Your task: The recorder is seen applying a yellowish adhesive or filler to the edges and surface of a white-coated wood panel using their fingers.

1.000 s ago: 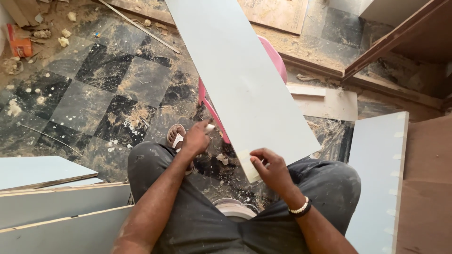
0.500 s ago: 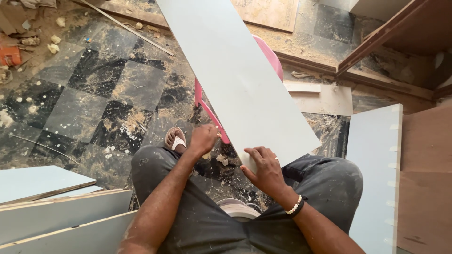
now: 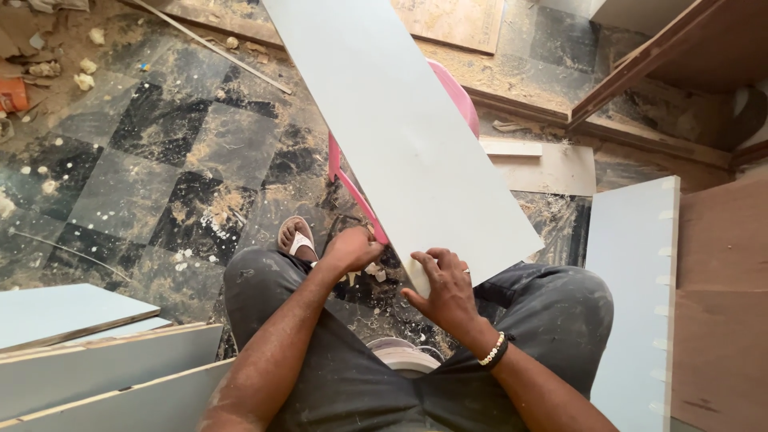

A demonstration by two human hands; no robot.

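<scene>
A long pale grey-blue board point(image 3: 408, 136) lies tilted across a pink plastic stool point(image 3: 458, 90) in front of my knees. My right hand point(image 3: 442, 292) rests on the board's near corner, fingers bent over the edge. My left hand point(image 3: 352, 250) is closed at the board's near left edge, just under it; whether it holds anything is hidden. My sandalled foot point(image 3: 294, 237) shows below the left hand.
More pale boards point(image 3: 96, 360) are stacked at the lower left, and another stands at the right point(image 3: 632, 304) against a brown panel point(image 3: 720, 320). The black-and-grey tiled floor point(image 3: 160, 160) is dusty with scraps. A white round container point(image 3: 400, 356) sits between my legs.
The view has shifted slightly and the board's near end sits a little lower. Both hands stay at the near edge, the right hand moving a bit along the corner.
</scene>
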